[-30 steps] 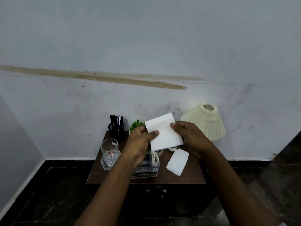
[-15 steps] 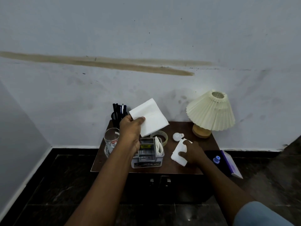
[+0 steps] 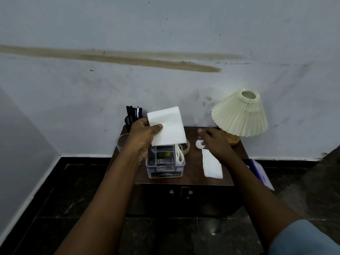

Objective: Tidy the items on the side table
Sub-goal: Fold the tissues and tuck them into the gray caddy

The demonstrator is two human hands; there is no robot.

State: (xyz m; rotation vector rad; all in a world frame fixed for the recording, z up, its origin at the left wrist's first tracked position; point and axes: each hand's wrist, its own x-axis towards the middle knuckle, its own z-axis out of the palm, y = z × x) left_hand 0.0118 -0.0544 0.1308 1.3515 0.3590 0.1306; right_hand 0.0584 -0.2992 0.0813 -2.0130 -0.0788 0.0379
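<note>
At frame centre my left hand (image 3: pixel 142 137) pinches the folded napkin (image 3: pixel 166 127) over the organiser (image 3: pixel 165 163). It's light and limp (grip the fold). My right hand (image 3: pixel 214 142) hovers spread, empty.

Head camera looks forward and down at the side table (image 3: pixel 193 173) from near.

Right hand (image 3: pixel 211 142) lifted off folded tissue (image 3: pixel 211 165); tissue now flat below its grip, released, fingers spread.
</note>
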